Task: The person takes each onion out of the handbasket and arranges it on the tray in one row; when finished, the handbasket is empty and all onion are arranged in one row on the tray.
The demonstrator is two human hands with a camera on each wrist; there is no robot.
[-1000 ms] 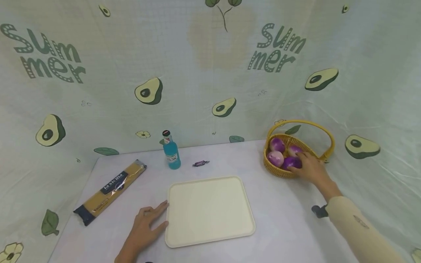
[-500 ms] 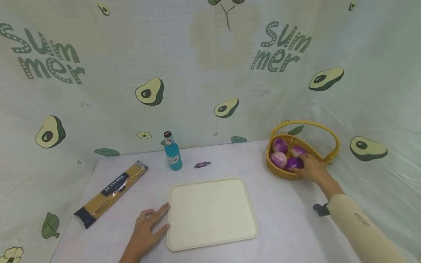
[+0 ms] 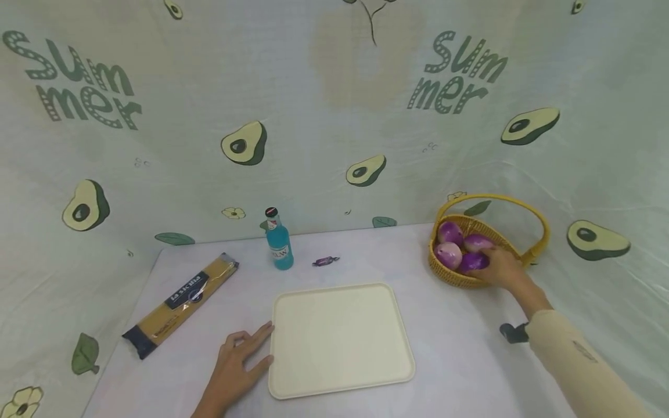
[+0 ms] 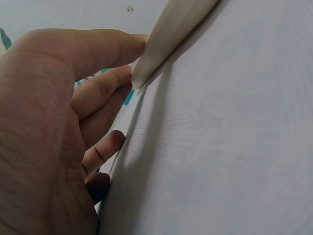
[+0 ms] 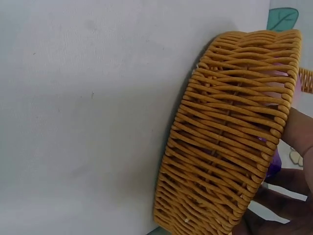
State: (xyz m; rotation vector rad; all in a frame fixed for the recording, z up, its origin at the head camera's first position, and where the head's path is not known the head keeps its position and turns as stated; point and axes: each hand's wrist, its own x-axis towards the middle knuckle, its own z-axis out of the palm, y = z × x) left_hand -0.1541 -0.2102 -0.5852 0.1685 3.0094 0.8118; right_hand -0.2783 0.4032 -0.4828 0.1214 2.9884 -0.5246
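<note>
My right hand [image 3: 504, 270] reaches into the yellow wicker basket [image 3: 460, 282] at the right, its thumb and fingers round a dark purple onion [image 3: 472, 262]. Several purple onions sit in the basket, some paler, like the pinkish one [image 3: 448, 255] at the left. In the right wrist view the woven wall [image 5: 220, 127] hides most of that onion and part of the hand. My left hand [image 3: 232, 368] rests on the table, thumb and forefinger touching the left edge of a cream rectangular tray [image 3: 342, 342]. The left wrist view shows the fingertips against the tray's rim [image 4: 156, 46].
Behind the tray stands a blue bottle [image 3: 280, 247] with a dark cap. A small purple-wrapped candy [image 3: 326, 261] lies beside it. At the left lies a spaghetti packet [image 3: 182, 305]. The basket's arched handle [image 3: 496, 197] rises over the onions. A printed cloth [image 3: 313, 116] hangs behind the table.
The whole head view has shifted, so everything sits slightly further right. My right hand's fingers have closed round the dark purple onion in the basket. The left hand stays at the tray's edge.
</note>
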